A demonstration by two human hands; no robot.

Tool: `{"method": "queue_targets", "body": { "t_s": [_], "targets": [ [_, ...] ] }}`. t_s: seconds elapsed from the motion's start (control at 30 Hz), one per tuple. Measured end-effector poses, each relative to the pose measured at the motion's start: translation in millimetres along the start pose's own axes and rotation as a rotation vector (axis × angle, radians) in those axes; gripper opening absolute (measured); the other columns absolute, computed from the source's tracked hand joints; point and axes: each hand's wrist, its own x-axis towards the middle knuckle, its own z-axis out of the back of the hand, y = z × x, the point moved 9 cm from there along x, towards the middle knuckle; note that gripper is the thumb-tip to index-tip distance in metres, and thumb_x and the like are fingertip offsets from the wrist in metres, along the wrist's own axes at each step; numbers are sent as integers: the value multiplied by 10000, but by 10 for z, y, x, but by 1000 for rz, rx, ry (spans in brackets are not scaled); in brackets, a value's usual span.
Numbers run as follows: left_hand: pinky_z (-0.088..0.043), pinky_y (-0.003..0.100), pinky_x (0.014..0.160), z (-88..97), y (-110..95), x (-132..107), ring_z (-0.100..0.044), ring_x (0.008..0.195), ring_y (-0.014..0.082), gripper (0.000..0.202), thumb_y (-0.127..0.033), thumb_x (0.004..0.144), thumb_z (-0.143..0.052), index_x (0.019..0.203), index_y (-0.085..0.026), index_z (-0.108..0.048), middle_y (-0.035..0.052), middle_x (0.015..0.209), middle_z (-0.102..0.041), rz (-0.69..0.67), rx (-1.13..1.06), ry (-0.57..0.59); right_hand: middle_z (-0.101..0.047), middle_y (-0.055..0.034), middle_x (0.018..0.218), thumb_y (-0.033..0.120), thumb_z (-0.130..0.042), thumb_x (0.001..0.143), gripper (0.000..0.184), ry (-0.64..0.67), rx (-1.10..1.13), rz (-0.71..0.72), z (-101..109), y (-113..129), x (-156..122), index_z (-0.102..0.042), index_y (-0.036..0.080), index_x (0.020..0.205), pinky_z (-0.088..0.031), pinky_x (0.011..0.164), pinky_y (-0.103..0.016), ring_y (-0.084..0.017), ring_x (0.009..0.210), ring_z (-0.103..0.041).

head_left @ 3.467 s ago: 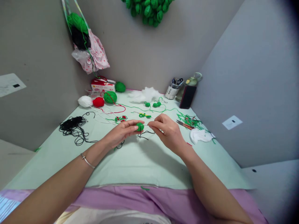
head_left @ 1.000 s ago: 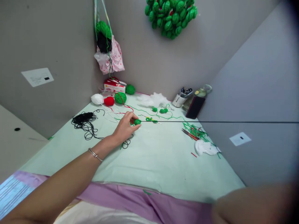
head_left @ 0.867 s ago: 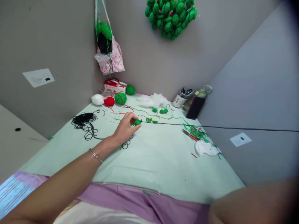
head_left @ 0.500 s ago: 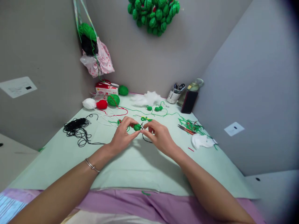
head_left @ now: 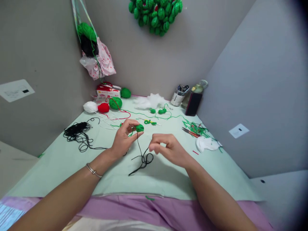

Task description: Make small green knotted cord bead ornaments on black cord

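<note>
The left hand (head_left: 122, 140) is pinching the green ball (head_left: 139, 128) between its fingers over the table (head_left: 115, 183), at that hand's two o'clock, seemingly steadying it while the right hand (head_left: 170, 150), at the ball's four o'clock, is gripping the black strand (head_left: 143, 159)

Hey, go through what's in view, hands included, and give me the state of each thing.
Left hand: pinching the green ball.
Right hand: fingertips closed, apparently on the black strand.
Green ball: held, black strand hanging from it.
Black strand: slack, looped.
Black yarn heap: loose, tangled.
Red yarn ball: wound.
Phone: upright, dark.
Pen cup: filled.
Dotted bag: hanging.
</note>
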Motion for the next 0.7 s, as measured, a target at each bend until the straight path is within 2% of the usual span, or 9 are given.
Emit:
{"method": "queue_targets", "body": {
  "t_s": [0.07,0.13,0.23,0.37,0.53,0.63,0.7],
  "targets": [
    [-488,341,901,-30,3,-10,-588,1008,181,251,-237,826,-708,1021,-212,-552,62,1076,-574,45,-45,14,-538,19,633,382,-600,912,295,-202,8,-98,221,-207,12,-646,162,721,-394,597,-229,-90,589,-479],
    [-496,333,873,-77,0,-26,-605,950,165,273,-240,832,-701,1058,-224,-549,58,1099,-580,83,-42,44,-561,15,660,405,-594,905,262,-301,31,-181,314,-385,14,-677,170,823,-404,596,-235,-101,605,-502],
    [-500,318,809,-144,-42,-45,-593,869,153,232,-263,836,-696,1040,-230,-590,52,1068,-579,62,56,98,-600,0,707,439,-576,900,290,-209,67,-245,181,-531,66,-694,175,928,-418,614,-246,-119,643,-538],
    [-481,294,721,-210,-71,-59,-553,827,160,144,-284,835,-701,940,-215,-629,40,930,-574,-10,153,167,-583,-2,678,497,-570,883,362,-92,205,-315,-28,-664,100,-666,155,814,-409,618,-248,-112,620,-502],
    [-503,306,776,-261,-60,-89,-578,861,159,298,-252,837,-702,1121,-244,-610,53,1046,-589,6,128,231,-554,5,656,503,-591,867,389,-119,396,-335,-50,-821,108,-603,151,701,-397,612,-241,-104,613,-497],
    [-511,310,803,-299,-100,-103,-597,909,170,294,-238,847,-689,1130,-241,-610,61,1070,-597,-6,139,268,-548,13,645,479,-617,855,345,-164,428,-329,9,-855,104,-637,147,762,-392,601,-237,-98,597,-478],
    [-511,304,791,-252,-117,-89,-596,866,156,318,-228,842,-692,1145,-240,-598,53,1051,-597,-15,181,216,-544,15,632,478,-615,858,338,-213,436,-334,49,-844,92,-658,145,814,-391,599,-237,-102,600,-486]
  ]
}}
